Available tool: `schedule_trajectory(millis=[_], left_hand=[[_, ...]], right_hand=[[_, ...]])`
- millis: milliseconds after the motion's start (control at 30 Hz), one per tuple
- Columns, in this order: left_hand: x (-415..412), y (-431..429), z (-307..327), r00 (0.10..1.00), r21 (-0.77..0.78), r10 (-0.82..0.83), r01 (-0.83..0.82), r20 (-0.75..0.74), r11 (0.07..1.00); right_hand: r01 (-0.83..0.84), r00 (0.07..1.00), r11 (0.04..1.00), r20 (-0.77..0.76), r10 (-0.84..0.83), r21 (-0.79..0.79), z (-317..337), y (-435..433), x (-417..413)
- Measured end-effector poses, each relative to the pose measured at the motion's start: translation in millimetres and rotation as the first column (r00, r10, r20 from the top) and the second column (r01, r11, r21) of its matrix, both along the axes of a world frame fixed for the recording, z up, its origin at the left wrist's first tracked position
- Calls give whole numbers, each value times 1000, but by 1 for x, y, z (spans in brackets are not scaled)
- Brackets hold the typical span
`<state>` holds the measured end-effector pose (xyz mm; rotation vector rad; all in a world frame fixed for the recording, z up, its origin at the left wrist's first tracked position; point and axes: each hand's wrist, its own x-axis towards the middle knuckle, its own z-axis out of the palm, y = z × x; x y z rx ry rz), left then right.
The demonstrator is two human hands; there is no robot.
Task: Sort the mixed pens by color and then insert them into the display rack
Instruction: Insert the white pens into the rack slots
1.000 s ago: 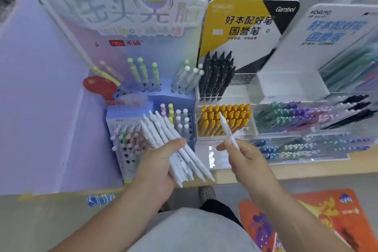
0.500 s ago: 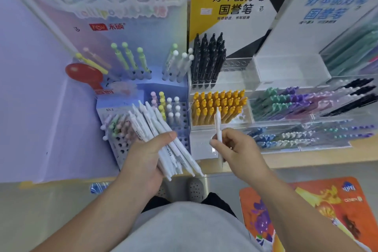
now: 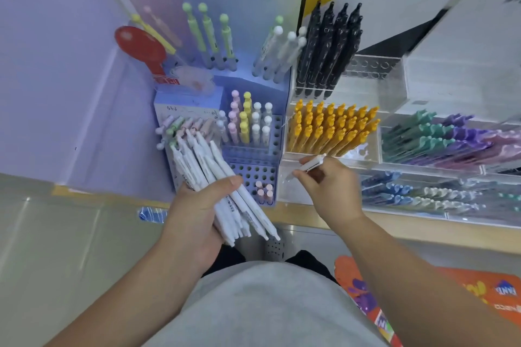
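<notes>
"Pens point(image 3: 203, 162), all white: where are they?"

"Nearest, a bundle of them lies slantwise across the left hand point(image 3: 194, 217), fingers curled under and thumb clamped over the top. The right hand point(image 3: 332, 191) pinches one single pen point(image 3: 313, 162) between thumb and fingertips, holding it low over the front edge of the shelf, just right of the blue rack point(image 3: 262, 172)."

"How will they handle?"

"Light and stiff, I'd judge, with smooth plastic barrels. A fan like that could slide apart if the thumb slackens. One pen is easy: hold it mid-barrel so the end stays free to find a hole."

"Which end is down?"

"It's blurred; I can't tell."

"And where should it go?"

"The rack's front rows show open holes, with a few pink pens point(image 3: 263, 191) at the corner. Further back stand white-capped pens point(image 3: 260, 127) beside yellow and pink ones, so that white group looks the likely home. To the right, orange pens point(image 3: 329, 127) fill a clear tray, and black pens point(image 3: 329, 45) stand behind them."
</notes>
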<state>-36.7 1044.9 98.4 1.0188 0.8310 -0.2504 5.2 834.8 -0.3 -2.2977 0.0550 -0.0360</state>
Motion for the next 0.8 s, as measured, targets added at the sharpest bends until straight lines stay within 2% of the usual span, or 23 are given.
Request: schedule_trajectory(millis=[100, 200, 333, 500, 800], left_hand=[[-4, 1, -3, 1000, 8, 20, -20, -8, 1000], [-9, 3, -4, 1000, 8, 21, -21, -1, 1000], [-8, 4, -7, 999, 2, 33, -33, 10, 999], [-6, 2, -10, 999, 4, 33, -33, 2, 999], [-5, -2, -11, 1000, -8, 19, -20, -10, 1000]], right_hand=[[-5, 998, 993, 61, 13, -118, -13, 2, 2], [5, 996, 990, 87, 7, -138, -21, 6, 2], [41, 979, 987, 206, -8, -155, -14, 16, 3], [25, 978, 985, 209, 11, -172, -19, 19, 6], [13, 994, 971, 108, 13, -238, -36, 26, 7]])
